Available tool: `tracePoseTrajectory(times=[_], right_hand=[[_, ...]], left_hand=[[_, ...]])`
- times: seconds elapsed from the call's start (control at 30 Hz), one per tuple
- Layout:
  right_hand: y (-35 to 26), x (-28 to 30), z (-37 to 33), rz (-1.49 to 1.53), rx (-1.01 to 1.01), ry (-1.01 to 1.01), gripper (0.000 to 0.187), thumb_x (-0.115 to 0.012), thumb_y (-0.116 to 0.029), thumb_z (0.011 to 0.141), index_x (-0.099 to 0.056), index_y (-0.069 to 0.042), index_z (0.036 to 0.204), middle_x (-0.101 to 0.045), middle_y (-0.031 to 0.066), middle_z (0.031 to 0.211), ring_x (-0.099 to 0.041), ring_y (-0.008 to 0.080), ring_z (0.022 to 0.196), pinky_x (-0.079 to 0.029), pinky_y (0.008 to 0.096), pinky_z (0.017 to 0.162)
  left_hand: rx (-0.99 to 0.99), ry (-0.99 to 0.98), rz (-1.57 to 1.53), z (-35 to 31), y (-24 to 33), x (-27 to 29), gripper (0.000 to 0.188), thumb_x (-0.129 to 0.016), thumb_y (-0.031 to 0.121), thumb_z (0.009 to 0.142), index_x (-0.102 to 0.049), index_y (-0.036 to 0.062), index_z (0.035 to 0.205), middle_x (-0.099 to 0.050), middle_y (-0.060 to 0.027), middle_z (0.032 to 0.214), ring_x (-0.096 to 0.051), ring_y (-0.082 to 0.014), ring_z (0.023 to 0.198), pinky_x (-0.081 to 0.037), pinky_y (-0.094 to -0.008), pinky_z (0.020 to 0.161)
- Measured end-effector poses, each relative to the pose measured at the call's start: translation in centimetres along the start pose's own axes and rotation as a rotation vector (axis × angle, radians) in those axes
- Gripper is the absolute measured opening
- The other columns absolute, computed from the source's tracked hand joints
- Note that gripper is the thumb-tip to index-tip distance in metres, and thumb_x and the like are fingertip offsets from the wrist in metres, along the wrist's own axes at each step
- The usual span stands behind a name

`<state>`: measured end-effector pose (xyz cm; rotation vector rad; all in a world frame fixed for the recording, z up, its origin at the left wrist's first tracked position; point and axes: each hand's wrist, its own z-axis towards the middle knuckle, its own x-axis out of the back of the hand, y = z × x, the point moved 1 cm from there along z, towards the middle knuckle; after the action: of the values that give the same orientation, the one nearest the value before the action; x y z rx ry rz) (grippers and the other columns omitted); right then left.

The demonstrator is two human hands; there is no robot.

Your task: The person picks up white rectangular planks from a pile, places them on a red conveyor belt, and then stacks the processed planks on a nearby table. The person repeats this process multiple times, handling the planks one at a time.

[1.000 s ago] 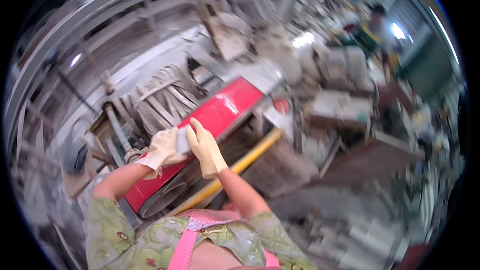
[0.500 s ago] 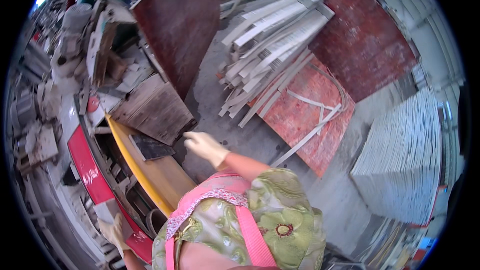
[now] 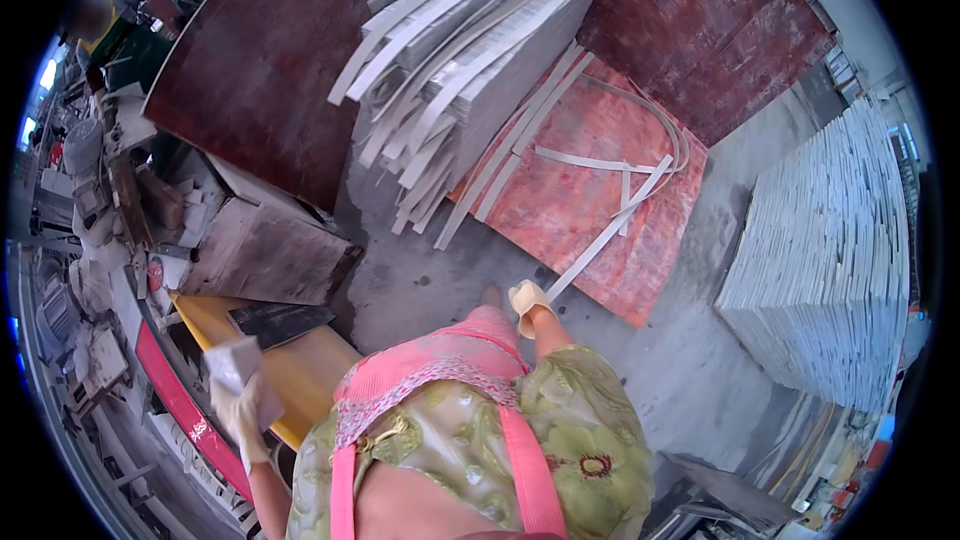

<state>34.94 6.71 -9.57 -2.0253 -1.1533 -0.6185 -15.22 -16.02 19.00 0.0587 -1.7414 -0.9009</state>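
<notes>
My left hand, in a pale glove, grips a pale grey-white rectangular block. It holds the block up beside the yellow-edged trough, over the near side of a long red panel. My right hand, gloved too, hangs low in front of my pink apron. Its fingers are blurred and partly hidden. Beside it lies the near end of a long pale strip; whether the glove touches the strip I cannot tell.
A reddish board on the floor carries a tall stack of long pale strips. Dark red boards stand behind. At the right rises a big stack of thin pale sheets. A wooden box and cluttered machinery fill the left.
My left hand has lifted the pale block up and forward from the red panel. My right hand has swung rightward from near the wooden box. The view has shifted right.
</notes>
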Motion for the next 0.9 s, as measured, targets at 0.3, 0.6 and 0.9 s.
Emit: tracePoseTrajectory(times=[0.3,0.6,0.9], right_hand=[[12.5,11.7,2.1,0.596,-0.031,0.158,0.036,-0.055,-0.032,0.098,-0.071,-0.002,0.112,-0.073,0.0274,0.107,-0.070,0.0413,0.107,-0.053,0.0486,0.090],[24.1,6.1,-1.2,0.551,-0.129,0.377,0.033,-0.058,-0.027,0.091,-0.068,0.002,0.078,-0.061,0.0070,0.068,-0.058,0.0155,0.070,-0.047,0.0387,0.064],[22.8,11.5,-0.8,0.342,-0.126,0.242,0.031,-0.057,-0.027,0.090,-0.068,0.002,0.090,-0.068,0.0212,0.082,-0.064,0.0339,0.074,-0.049,0.0487,0.070]], left_hand=[[-0.384,-0.461,-0.012,-2.2,22.9,-20.9,0.075,-0.086,0.036,0.063,-0.063,-0.0004,0.124,-0.074,-0.0233,0.111,-0.072,-0.0380,0.104,-0.055,-0.0431,0.091],[-0.765,-0.660,0.230,0.1,38.6,-30.9,0.093,-0.087,0.044,0.058,-0.056,-0.0071,0.130,-0.069,-0.0285,0.114,-0.067,-0.0425,0.109,-0.053,-0.0459,0.097],[-0.908,-0.626,0.071,5.5,48.8,-34.0,0.092,-0.087,0.041,0.060,-0.056,-0.0036,0.134,-0.069,-0.0283,0.113,-0.066,-0.0444,0.108,-0.053,-0.0476,0.096]])
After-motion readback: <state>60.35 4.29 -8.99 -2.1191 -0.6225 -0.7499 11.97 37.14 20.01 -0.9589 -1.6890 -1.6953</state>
